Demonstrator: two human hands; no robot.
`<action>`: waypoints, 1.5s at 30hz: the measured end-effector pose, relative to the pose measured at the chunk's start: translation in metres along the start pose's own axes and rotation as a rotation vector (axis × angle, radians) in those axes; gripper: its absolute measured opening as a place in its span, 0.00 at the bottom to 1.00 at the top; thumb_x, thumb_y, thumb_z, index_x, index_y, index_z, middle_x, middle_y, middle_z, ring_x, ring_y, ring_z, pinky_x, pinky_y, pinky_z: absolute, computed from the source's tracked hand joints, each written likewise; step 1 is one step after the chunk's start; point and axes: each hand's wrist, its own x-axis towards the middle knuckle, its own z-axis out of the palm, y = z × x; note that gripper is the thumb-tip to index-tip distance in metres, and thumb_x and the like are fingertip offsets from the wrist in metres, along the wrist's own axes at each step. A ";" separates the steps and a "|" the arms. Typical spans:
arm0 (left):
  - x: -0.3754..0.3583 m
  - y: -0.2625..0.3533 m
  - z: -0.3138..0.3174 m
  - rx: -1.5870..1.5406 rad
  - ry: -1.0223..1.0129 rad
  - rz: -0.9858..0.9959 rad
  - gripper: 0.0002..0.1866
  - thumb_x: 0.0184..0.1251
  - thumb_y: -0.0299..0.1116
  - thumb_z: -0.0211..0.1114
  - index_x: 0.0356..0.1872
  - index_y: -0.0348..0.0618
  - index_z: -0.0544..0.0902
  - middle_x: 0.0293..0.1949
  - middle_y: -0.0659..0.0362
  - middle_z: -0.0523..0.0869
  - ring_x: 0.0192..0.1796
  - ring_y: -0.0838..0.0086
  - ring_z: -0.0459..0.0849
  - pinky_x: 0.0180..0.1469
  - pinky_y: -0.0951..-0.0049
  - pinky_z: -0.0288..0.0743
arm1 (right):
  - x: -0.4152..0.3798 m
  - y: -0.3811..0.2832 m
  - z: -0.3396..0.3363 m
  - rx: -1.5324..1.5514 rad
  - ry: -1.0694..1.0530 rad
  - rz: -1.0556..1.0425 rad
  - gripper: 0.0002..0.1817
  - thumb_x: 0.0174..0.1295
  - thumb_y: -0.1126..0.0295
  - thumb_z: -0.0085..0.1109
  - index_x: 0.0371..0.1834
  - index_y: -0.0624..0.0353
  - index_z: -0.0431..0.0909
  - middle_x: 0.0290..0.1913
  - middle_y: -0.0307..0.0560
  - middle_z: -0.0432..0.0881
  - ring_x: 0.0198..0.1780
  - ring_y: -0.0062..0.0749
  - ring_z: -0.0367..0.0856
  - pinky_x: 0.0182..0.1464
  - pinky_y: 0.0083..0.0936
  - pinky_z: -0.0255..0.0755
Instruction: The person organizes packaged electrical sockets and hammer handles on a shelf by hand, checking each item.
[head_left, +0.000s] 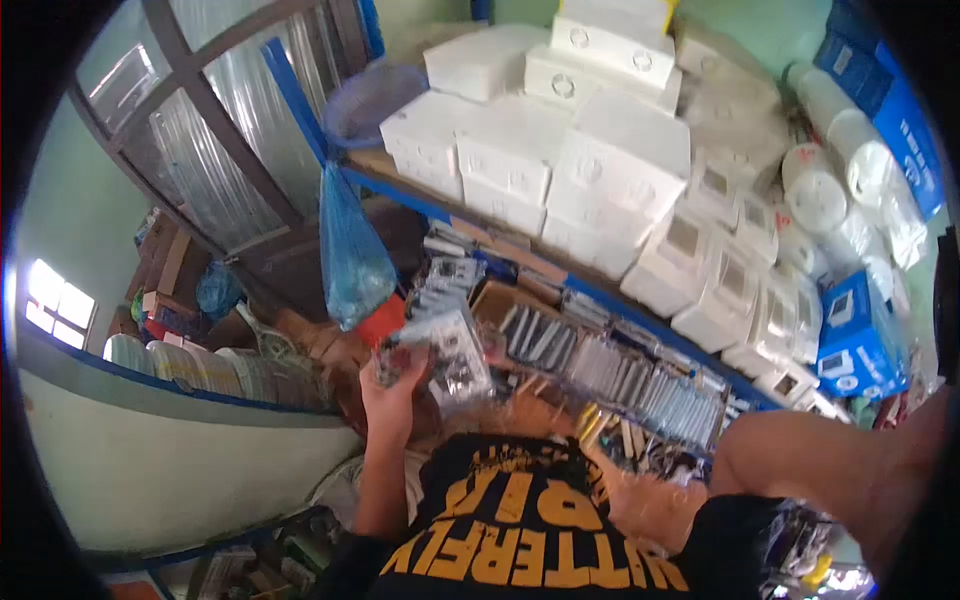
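My left hand is closed around a pale flat panel with several dark and metallic parts on its face. Something small and reddish shows by the fingers, too blurred to name. Just above this hand hangs a blue plastic bag, with a red object behind its lower end. My right arm stretches to the right edge of the view, and its hand is out of sight. Beyond the panel, rows of thin packs stand in a cardboard tray.
White boxes are stacked on a blue-edged shelf, beside a mesh basket. White rolls and a blue box stand at the right. Stacked round white items lie on a left ledge. Loose small parts lie below the tray.
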 end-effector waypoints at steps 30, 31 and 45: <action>-0.192 0.002 -0.104 0.043 0.590 0.262 0.13 0.62 0.27 0.70 0.46 0.34 0.84 0.39 0.59 0.88 0.40 0.79 0.83 0.46 0.76 0.77 | -0.045 -0.071 0.166 0.778 -0.048 0.162 0.25 0.56 0.56 0.67 0.50 0.62 0.75 0.43 0.49 0.78 0.38 0.30 0.76 0.40 0.30 0.72; -0.198 0.007 -0.103 0.050 0.559 0.246 0.13 0.62 0.27 0.70 0.46 0.34 0.84 0.39 0.59 0.88 0.40 0.79 0.83 0.46 0.76 0.77 | -0.044 -0.072 0.161 0.778 -0.033 0.156 0.25 0.56 0.56 0.67 0.50 0.62 0.75 0.43 0.49 0.78 0.38 0.30 0.76 0.40 0.30 0.72; -0.220 0.002 -0.107 0.086 0.737 0.243 0.10 0.61 0.24 0.70 0.43 0.34 0.84 0.39 0.59 0.87 0.41 0.76 0.83 0.46 0.75 0.76 | -0.034 -0.083 0.043 0.733 0.148 0.014 0.25 0.57 0.56 0.65 0.51 0.61 0.74 0.44 0.49 0.77 0.38 0.30 0.76 0.41 0.30 0.72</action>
